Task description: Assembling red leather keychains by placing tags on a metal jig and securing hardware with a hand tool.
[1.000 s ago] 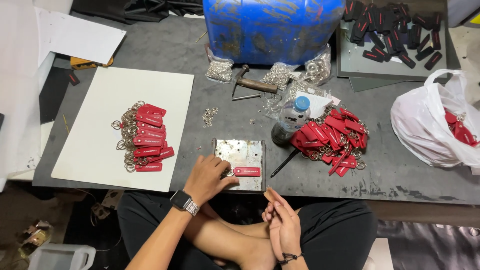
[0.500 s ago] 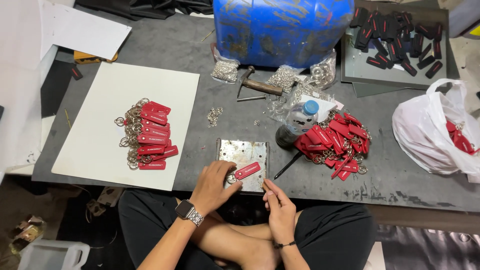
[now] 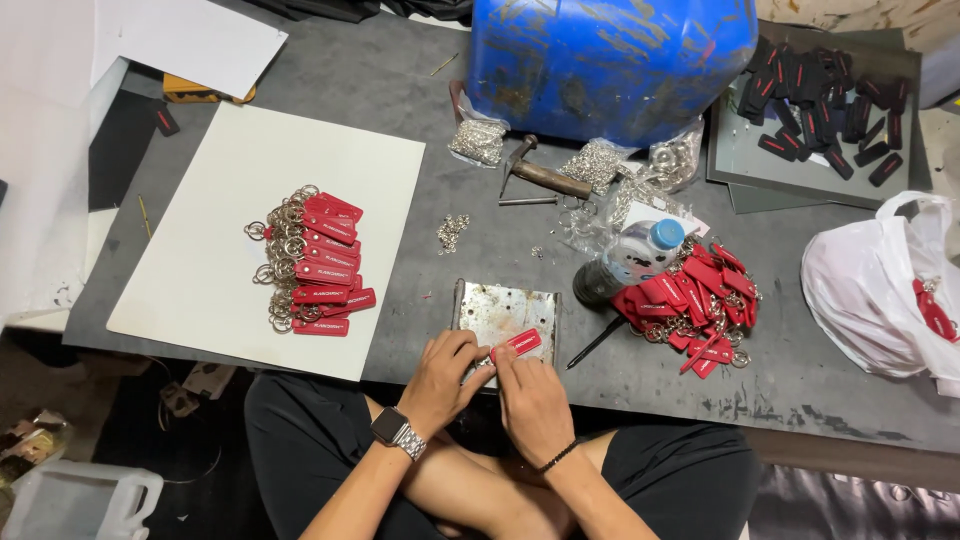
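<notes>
Since the earlier frames the right hand (image 3: 535, 400) has come up off the lap and joined the left hand (image 3: 445, 375) at the near edge of the metal plate (image 3: 505, 310), so both now meet on one red key tag (image 3: 517, 345). The left fingers (image 3: 470, 350) are curled and pinched at the tag's near, lower end, where a ring would sit, though the ring itself is hidden under them. The right fingers (image 3: 505, 362) are closed on the tag's body from below. The tag lies right between the two hands, its long axis slanting up and to the right, its free end resting over the plate's near right corner. Both hands touch it; neither is nearer. It is a flat, narrow, bright red strip with small pale print on its face.

The plate is a scuffed, rust-spotted steel square with small holes, flat on the grey bench (image 3: 400, 240). Just right of it lies a thin dark punch (image 3: 597, 341), and beyond that a loose heap of red tags (image 3: 695, 295) beside a clear water bottle (image 3: 630, 262) with a blue cap. To the left, on a white board (image 3: 200, 250), a neat stack of ringed tags (image 3: 318, 265) waits. Farther back are a hammer (image 3: 545, 177), small bags of silver rings (image 3: 478, 140), a blue drum (image 3: 610, 55), a tray of black tags (image 3: 820, 100) and a white plastic bag (image 3: 880, 290)
</notes>
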